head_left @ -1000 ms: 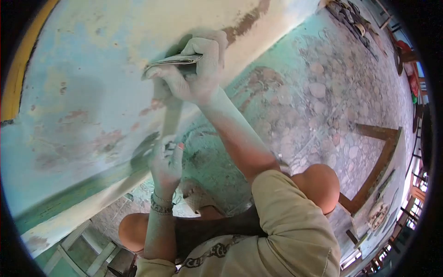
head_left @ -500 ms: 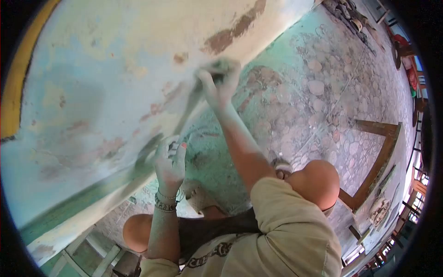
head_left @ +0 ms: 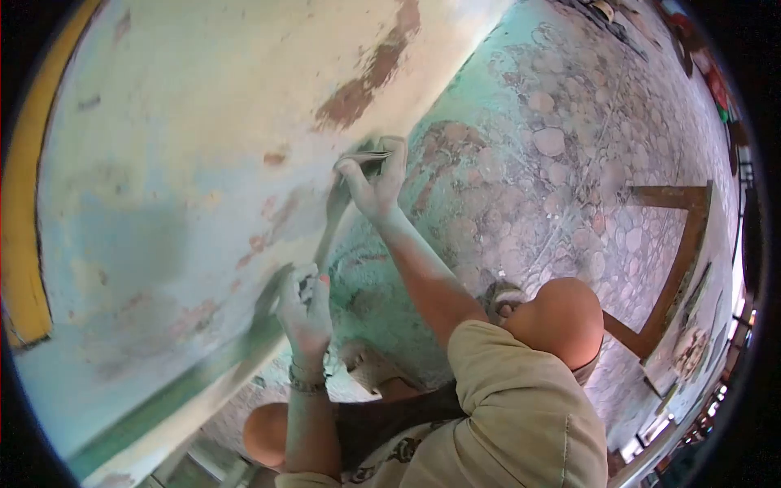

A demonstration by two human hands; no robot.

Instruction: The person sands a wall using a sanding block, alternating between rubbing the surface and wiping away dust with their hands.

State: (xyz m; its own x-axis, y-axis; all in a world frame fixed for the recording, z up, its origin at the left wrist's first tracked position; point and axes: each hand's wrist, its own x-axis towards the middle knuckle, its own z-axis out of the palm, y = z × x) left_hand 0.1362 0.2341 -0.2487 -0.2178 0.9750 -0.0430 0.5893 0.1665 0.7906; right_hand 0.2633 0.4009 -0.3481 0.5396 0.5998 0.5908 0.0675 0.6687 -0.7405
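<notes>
In my right hand point(head_left: 376, 183) is a thin, folded grey sheet of sandpaper point(head_left: 366, 155), pinched between thumb and fingers. It lies at the lower edge of a large painted panel point(head_left: 154, 244), whose pale blue and cream surface is worn to brown in patches. My left hand point(head_left: 306, 317) is beside the panel's edge with its fingers curled in. Something dark shows between those fingers, but I cannot make out what it is. Pale dust coats both hands and forearms.
Green-tinted dust covers the stone-patterned floor point(head_left: 553, 175) near the panel. A wooden frame point(head_left: 679, 268) stands at the right. A yellow strip point(head_left: 24, 268) runs along the far left. My bent knees and a shoe point(head_left: 366, 368) are below my arms.
The view has shifted, so the panel's patches appear lower and further left. My right hand, blurred before, is now sharp and slightly lower, still holding the sandpaper. My left hand remains curled near the edge.
</notes>
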